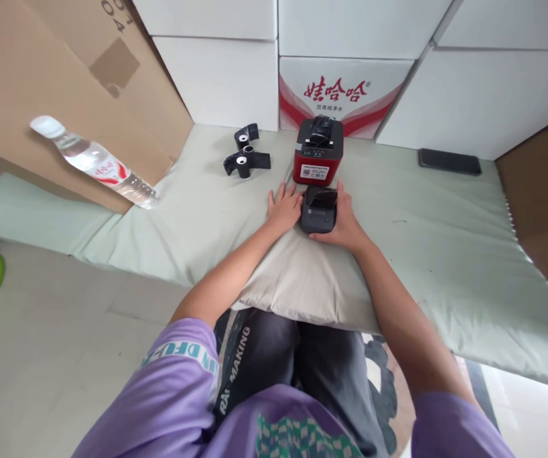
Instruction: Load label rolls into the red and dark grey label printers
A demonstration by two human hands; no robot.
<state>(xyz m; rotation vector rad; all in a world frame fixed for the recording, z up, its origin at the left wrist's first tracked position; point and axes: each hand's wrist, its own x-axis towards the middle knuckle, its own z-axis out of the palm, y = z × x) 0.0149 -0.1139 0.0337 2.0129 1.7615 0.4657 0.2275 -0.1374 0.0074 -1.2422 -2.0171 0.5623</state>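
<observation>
A small dark grey box-shaped device [319, 210] lies on a pale green mat [197, 216] in front of me. My right hand [345, 219] wraps around its right side and near edge. My left hand [284, 207] rests flat on the mat with its fingers apart, touching the device's left side. Just beyond the device stands a red and black label printer [319, 152], close to it but apart from both hands.
Two black plastic parts [246, 152] lie left of the printer. A water bottle [95, 162] leans against a tilted cardboard sheet [39, 83] at the left. A black phone [449, 161] lies far right. White boxes [345, 95] wall the back. A beige cushion [302, 280] covers my lap.
</observation>
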